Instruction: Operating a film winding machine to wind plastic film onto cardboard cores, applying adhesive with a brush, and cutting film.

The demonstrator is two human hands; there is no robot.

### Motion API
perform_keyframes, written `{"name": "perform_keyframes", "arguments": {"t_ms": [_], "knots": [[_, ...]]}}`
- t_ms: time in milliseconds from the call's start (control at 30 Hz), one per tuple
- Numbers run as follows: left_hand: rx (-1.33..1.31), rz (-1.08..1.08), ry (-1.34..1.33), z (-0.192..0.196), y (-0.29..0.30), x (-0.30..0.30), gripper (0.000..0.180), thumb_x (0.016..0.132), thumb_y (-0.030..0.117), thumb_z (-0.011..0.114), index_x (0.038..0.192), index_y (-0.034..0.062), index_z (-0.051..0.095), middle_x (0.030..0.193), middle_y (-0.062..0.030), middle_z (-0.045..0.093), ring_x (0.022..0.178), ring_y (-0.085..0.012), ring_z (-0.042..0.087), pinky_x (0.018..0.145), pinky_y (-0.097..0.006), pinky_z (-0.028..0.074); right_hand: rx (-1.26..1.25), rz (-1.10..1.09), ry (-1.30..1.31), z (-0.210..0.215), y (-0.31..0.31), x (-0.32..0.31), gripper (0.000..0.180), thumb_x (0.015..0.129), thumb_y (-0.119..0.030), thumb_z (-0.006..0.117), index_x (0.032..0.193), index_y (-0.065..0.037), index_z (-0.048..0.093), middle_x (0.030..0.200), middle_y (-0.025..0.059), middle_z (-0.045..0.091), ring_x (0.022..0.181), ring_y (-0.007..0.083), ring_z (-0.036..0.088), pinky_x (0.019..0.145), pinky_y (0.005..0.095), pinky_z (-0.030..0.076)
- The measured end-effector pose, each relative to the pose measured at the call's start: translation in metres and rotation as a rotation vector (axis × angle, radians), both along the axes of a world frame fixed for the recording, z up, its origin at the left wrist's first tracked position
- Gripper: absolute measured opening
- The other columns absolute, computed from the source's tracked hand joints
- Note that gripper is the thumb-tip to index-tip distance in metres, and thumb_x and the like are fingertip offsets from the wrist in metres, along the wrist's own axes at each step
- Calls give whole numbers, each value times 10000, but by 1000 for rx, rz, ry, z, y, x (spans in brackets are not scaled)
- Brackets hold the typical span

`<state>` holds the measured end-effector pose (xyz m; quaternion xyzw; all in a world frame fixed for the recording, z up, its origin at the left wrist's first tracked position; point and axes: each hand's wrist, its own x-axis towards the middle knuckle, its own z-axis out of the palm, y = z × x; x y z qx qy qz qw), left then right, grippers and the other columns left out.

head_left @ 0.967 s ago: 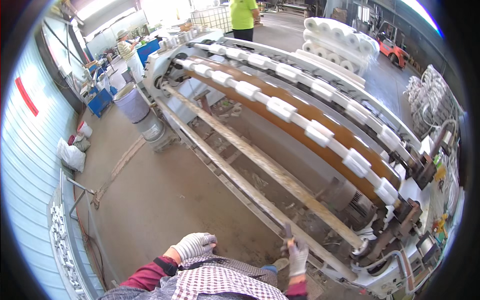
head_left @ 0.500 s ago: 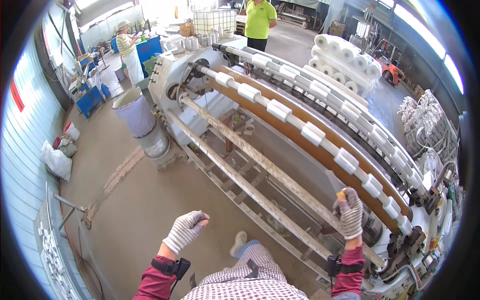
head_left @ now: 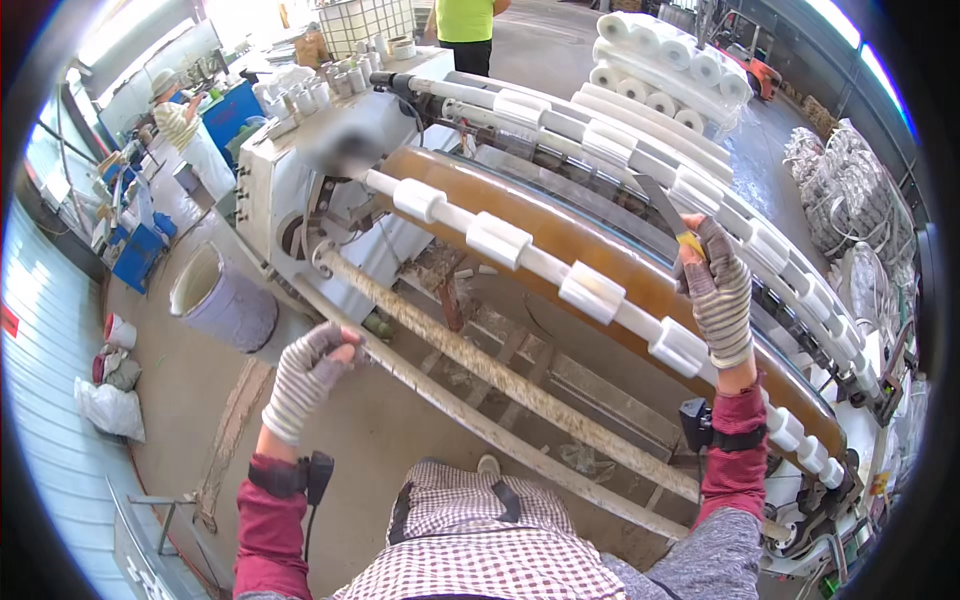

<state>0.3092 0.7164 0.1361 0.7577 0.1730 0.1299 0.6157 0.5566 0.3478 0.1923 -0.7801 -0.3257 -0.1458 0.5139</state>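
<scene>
The right hand (head_left: 720, 290), in a striped glove with bare fingertips, is closed around the yellow handle of a knife (head_left: 660, 210). The knife is held up before the brown roller (head_left: 560, 225), its grey blade slanted up and leftward toward the rear row of white rolls; whether they are touched cannot be told. The left hand (head_left: 312, 378), gloved alike, is half curled beside the lower bar (head_left: 470, 416); whether anything is pinched in it cannot be told. White rolls (head_left: 592, 290) are spaced along the shaft in front of the roller. A checked apron (head_left: 480, 560) is worn. Farther out, a bucket (head_left: 225, 300) is seen at left, wrapped film rolls (head_left: 665, 65) are stacked behind the machine, and a lime-shirted person (head_left: 465, 22) is partly shown.
</scene>
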Motion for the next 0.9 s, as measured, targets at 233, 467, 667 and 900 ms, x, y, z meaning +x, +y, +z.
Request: {"name": "perform_keyframes", "arguments": {"t_ms": [233,467,667,900], "knots": [[-8,-286,-118,24,127,200,330,866,152,617,1155,9,551,968,-32,627,889,-101,592,805,-251,467,-343,-44,-194,15,82,61,443,844,40,532,1262,-109,539,766,130,611,659,216,603,657,275,489],[-136,-551,-14,-4,211,464,590,821,225,706,1318,29,457,1099,-30,608,964,-107,582,843,-262,465,-638,-51,-392,29,171,140,502,786,39,547,1261,-124,537,934,154,665,760,316,654,660,362,530],[-246,-593,206,-60,204,585,561,805,173,727,1309,104,492,1131,-29,613,1001,-126,584,843,-267,471,-886,-31,-515,-3,186,203,634,757,28,548,1359,-134,433,858,103,648,656,289,618,567,375,494],[-343,-867,173,-104,152,641,540,785,274,751,1240,76,537,1040,-19,607,970,-148,543,874,-270,415,-746,-6,-718,-58,257,308,563,810,-44,549,1352,-102,409,711,60,575,611,224,607,488,350,470]]}}
